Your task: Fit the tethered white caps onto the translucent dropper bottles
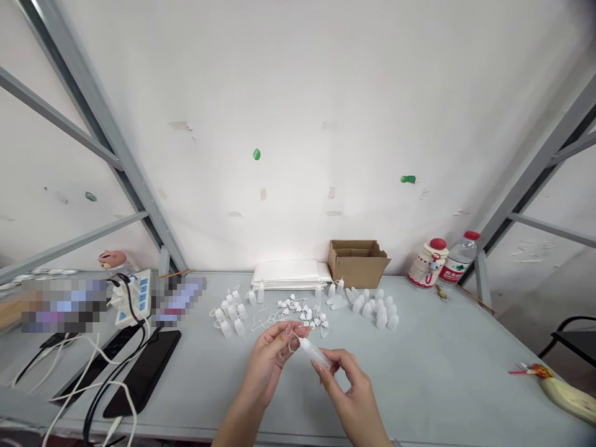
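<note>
Over the grey table my right hand (pixel 347 382) grips a small translucent squeeze bottle (pixel 315 352) by its body, tilted with its tip toward the left. My left hand (pixel 274 351) pinches at the tip end, where a thin white looped strap (pixel 292 343) shows; the fingers partly hide the cap there. Just beyond the hands lie loose white caps (pixel 305 310) and thin white straps (pixel 267 318). Several bottles with looped caps (pixel 230 312) stand to the left. To the right is a cluster of bottles without visible straps (pixel 379 308).
A stack of white sheets (pixel 291 275) and an open cardboard box (pixel 358 264) sit against the wall. At the right stand a white jar (pixel 427 264) and a plastic bottle (pixel 459 261). Cables, a power strip (pixel 135 298) and a black phone-like slab (pixel 144 372) occupy the left.
</note>
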{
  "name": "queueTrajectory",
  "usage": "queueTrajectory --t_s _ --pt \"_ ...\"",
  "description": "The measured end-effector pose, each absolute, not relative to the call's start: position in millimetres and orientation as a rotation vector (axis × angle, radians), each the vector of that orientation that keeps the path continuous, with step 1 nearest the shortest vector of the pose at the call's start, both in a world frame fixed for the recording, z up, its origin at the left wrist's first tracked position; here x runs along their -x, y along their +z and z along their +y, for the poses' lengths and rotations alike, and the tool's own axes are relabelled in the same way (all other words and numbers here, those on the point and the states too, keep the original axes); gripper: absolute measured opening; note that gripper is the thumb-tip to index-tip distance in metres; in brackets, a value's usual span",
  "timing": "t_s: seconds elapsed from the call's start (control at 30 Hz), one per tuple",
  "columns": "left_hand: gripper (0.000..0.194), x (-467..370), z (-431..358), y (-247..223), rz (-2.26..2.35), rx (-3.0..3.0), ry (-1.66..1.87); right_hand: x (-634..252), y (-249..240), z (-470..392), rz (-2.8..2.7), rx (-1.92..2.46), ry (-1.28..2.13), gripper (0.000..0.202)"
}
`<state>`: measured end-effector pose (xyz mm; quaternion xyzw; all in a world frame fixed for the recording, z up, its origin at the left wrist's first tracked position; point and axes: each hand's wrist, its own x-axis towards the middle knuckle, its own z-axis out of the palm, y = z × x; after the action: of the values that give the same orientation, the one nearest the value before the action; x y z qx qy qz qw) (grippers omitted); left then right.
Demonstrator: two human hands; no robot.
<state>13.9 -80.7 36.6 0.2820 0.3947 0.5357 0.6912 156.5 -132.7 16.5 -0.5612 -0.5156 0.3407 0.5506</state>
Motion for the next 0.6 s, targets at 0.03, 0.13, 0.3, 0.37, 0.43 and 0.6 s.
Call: queueTrajectory --t_s 0.03,0.13,0.3,0.37,0.43,0.6 --pt "0.025 -13.5 -80.9 37.0 0.888 -0.646 1.197 -156.2 17.1 -133.0 -1.224 1.328 0.806 0.031" --pt "0.026 -11.7 -81.7 38.8 0.916 -0.74 1.18 -156.6 18.1 -133.2 -1.246 1.333 0.801 0.031" --pt "0.036 -10.0 -82.5 41.8 0.965 -0.922 1.16 -157.0 16.4 -133.0 -1.271 1.324 0.769 0.03" --pt "0.042 -10.7 -82.9 42.2 0.991 -0.957 1.165 -156.0 15.0 -133.2 -1.272 1.323 0.765 0.03" --pt "0.049 -11.9 -83.5 42.1 1.002 -0.983 1.165 -154.8 13.4 -133.6 -1.273 1.323 0.77 0.03" --pt "0.059 -13.5 -84.3 40.3 1.002 -1.024 1.126 -152.8 8.4 -134.2 -1.272 1.335 0.767 0.03"
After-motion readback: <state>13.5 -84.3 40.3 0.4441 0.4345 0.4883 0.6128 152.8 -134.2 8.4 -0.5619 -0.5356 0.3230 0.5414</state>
